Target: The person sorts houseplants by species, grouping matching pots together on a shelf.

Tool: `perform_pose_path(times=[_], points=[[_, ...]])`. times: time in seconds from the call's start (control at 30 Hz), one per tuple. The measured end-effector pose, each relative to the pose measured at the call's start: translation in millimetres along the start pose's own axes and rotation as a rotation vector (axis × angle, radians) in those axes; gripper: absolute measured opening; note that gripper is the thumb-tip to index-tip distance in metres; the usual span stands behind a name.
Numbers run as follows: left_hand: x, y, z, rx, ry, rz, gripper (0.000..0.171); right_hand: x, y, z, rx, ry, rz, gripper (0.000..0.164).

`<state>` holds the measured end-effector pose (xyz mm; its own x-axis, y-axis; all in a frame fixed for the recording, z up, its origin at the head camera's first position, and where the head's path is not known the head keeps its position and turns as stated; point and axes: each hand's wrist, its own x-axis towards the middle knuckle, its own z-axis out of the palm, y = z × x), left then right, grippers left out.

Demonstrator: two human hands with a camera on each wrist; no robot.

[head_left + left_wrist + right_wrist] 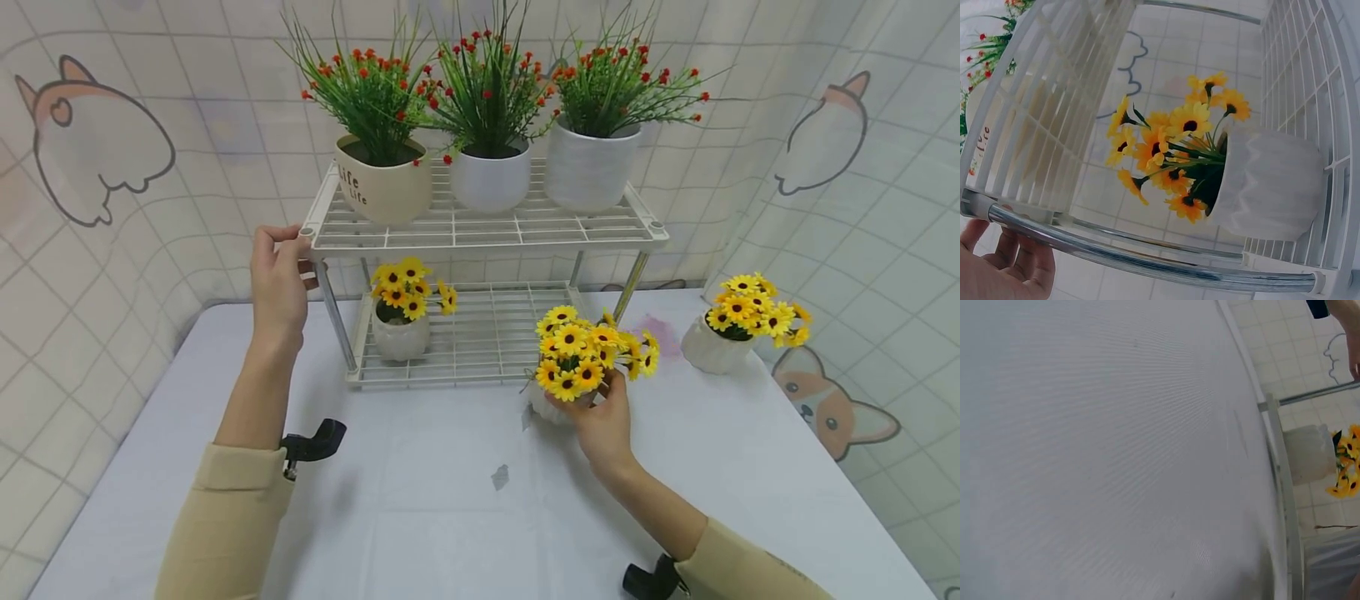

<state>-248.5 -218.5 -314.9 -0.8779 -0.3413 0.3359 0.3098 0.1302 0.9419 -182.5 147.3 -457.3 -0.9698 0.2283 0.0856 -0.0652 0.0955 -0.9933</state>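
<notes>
A white two-tier wire shelf [480, 247] stands on the table. My left hand [279, 283] grips its upper left front corner; in the left wrist view the fingers [1029, 262] curl behind the chrome post [1147, 259]. My right hand [603, 421] holds a small white pot [551, 406] of yellow daisy-like flowers [577, 350] in front of the shelf's lower right corner. Flowers cover part of the fingers. Only a strip of that held pot [1329, 562] shows in the right wrist view. Another such pot [401, 337] sits at the left on the lower tier.
On the top tier stand a cream pot [386, 187], a white pot [491, 179] and a larger white pot [592, 167], all with red-flowered grass. A third yellow-flowered pot [716, 346] is right of the shelf. White cloth [420, 508] covers the table; a patterned curtain hangs behind.
</notes>
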Motion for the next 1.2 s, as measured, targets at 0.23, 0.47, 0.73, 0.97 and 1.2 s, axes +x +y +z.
perform_pose_path(times=[0.23, 0.47, 0.73, 0.97, 1.2], points=[[-0.1, 0.0, 1.1, -0.01, -0.006, 0.003, 0.014, 11.9, 0.4, 25.3, 0.018, -0.008, -0.034, 0.087], [0.4, -0.1, 1.7, -0.023, -0.004, -0.004, 0.013, 24.2, 3.1, 48.4, 0.021, -0.005, -0.065, 0.086], [-1.0, 2.0, 1.4, -0.005, 0.001, 0.003, 0.014, 36.2, 5.8, 73.3, 0.021, 0.01, -0.088, 0.086], [-1.2, 1.9, 0.8, 0.002, 0.006, 0.007, 0.015, 44.7, 5.5, 92.2, -0.02, 0.019, -0.123, 0.083], [-0.8, -0.4, 0.2, 0.013, 0.006, 0.006, 0.015, 50.0, 4.7, 104.7, -0.03, 0.036, -0.156, 0.083]])
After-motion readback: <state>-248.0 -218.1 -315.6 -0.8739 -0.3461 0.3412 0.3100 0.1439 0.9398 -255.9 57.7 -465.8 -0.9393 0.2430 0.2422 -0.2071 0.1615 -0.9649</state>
